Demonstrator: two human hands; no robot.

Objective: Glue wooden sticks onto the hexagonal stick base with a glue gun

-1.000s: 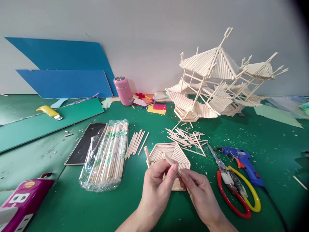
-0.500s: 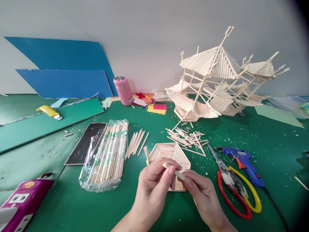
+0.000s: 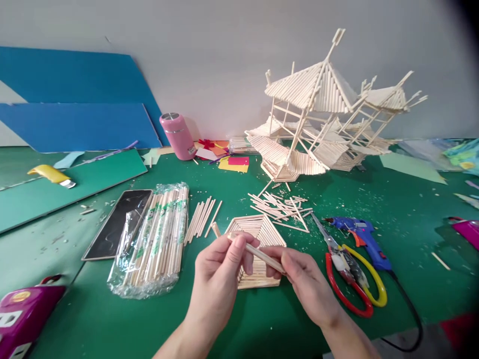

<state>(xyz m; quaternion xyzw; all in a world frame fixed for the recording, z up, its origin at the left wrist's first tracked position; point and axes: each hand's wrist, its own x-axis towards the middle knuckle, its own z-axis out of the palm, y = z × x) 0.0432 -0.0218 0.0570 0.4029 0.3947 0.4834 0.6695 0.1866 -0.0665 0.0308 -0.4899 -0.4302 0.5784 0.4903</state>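
Observation:
Between my left hand [image 3: 219,274] and my right hand [image 3: 305,276] is a short pale wooden stick [image 3: 262,255], pinched at both ends and slanting down to the right. It looks like two thin sticks laid side by side. Just behind and below my hands lies a hexagonal panel [image 3: 267,281] made of rings of sticks, partly covered by my fingers. A stick end [image 3: 216,230] shows above my left hand; whether it stands on the panel cannot be made out. Loose cut sticks [image 3: 280,207] are heaped behind the panel, with a row of sticks [image 3: 200,219] to their left.
A stick-built pavilion model [image 3: 310,94] stands at the back right. Scissors [image 3: 350,269] and a blue glue gun [image 3: 361,234] with a cord lie right. Left are bagged sticks [image 3: 157,239], a black tray-like slab [image 3: 112,229], a yellow cutter [image 3: 50,173] and a purple power strip [image 3: 30,314].
My right hand has slid outward along the stick, so more of it shows between my hands. The camera view has turned slightly right, shifting the table's things leftward.

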